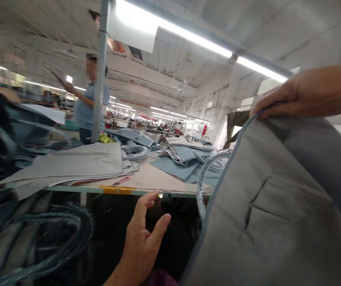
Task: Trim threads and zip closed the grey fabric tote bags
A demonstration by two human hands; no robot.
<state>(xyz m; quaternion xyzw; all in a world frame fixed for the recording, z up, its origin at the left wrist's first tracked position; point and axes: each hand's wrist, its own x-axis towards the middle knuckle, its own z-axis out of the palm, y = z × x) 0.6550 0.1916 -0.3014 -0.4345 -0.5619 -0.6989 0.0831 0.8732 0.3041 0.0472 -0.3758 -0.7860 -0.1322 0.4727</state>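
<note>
My right hand (pixel 295 95) is raised at the right, its fingers closed over the bound top edge of a large grey fabric bag (pixel 265 198). The bag hangs down with blue-grey piping along its left edge and creases across its face. A plastic-wrapped handle (pixel 201 186) curves out beside that edge. My left hand (pixel 143 238) is in the air below the table's front edge, thumb and fingers apart, with nothing in it.
On the table (pixel 146 174) lie stacked grey fabric panels (pixel 93 161) and a pile of blue-grey pieces (pixel 185 157). Wrapped handles (pixel 83 226) hang at lower left. A metal post (pixel 99 75) rises from the table; a person in blue (pixel 83 107) stands behind it.
</note>
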